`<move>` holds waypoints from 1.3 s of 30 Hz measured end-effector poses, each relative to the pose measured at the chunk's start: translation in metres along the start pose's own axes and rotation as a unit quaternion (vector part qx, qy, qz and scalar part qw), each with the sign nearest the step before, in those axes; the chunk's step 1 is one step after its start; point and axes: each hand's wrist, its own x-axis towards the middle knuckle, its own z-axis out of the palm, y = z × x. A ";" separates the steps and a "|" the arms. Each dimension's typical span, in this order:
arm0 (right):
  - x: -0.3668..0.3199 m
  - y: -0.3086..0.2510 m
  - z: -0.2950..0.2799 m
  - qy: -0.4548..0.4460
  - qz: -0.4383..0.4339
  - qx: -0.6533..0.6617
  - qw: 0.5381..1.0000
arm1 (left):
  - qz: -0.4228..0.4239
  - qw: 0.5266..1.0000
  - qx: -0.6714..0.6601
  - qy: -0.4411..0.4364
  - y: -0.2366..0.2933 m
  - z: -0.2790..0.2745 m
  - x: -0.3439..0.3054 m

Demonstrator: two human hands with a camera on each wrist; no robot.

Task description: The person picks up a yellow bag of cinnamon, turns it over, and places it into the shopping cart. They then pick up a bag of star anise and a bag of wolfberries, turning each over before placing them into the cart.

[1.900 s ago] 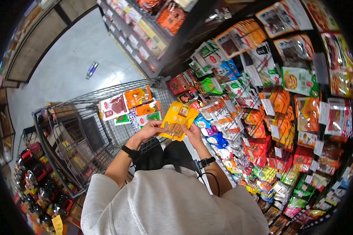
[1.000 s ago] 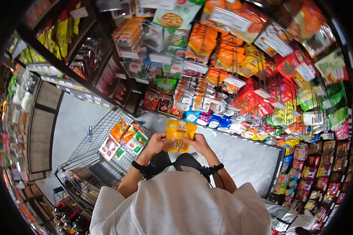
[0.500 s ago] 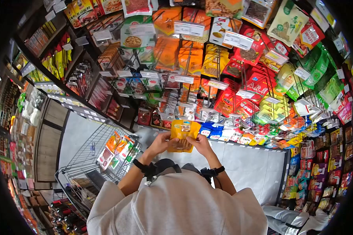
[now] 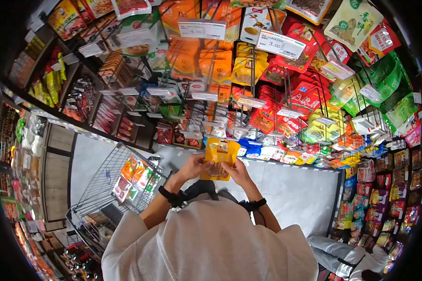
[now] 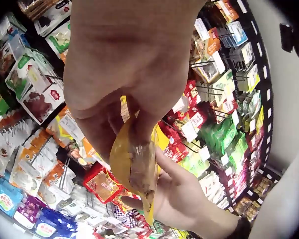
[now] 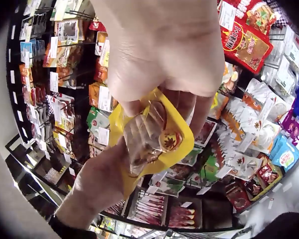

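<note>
In the head view a yellow pouch (image 4: 219, 157) with a clear window is held upright in front of the body. My left hand (image 4: 192, 167) pinches its left edge, thumb on the front. On the opposite edge my right hand (image 4: 239, 172) grips it the same way. The right wrist view shows brown, stick-like pieces behind the window of the pouch (image 6: 144, 132), with fingers behind it. From the left wrist the pouch (image 5: 134, 154) appears nearly edge-on between both hands.
A wire shopping cart (image 4: 96, 187) stands at the left with several packets (image 4: 133, 175) in it. Ahead, a rack of hanging packets (image 4: 267, 93) with price tags curves round to the right. Another person's grey-clad leg (image 4: 333, 253) shows at lower right.
The view has swung right, from the cart toward the hanging rack, and the cart now sits farther left. Both hands keep hold of the yellow pouch throughout.
</note>
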 end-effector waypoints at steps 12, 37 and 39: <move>0.063 -0.037 -0.038 0.129 -0.052 0.027 0.990 | 0.097 0.991 -0.076 -0.057 0.041 -0.021 0.109; 0.124 -0.080 -0.089 0.134 -0.120 -0.090 0.980 | 0.096 0.988 -0.102 0.068 0.070 -0.002 0.154; 0.131 -0.084 -0.093 0.128 -0.149 -0.132 0.972 | 0.084 0.987 -0.116 0.075 0.072 -0.001 0.154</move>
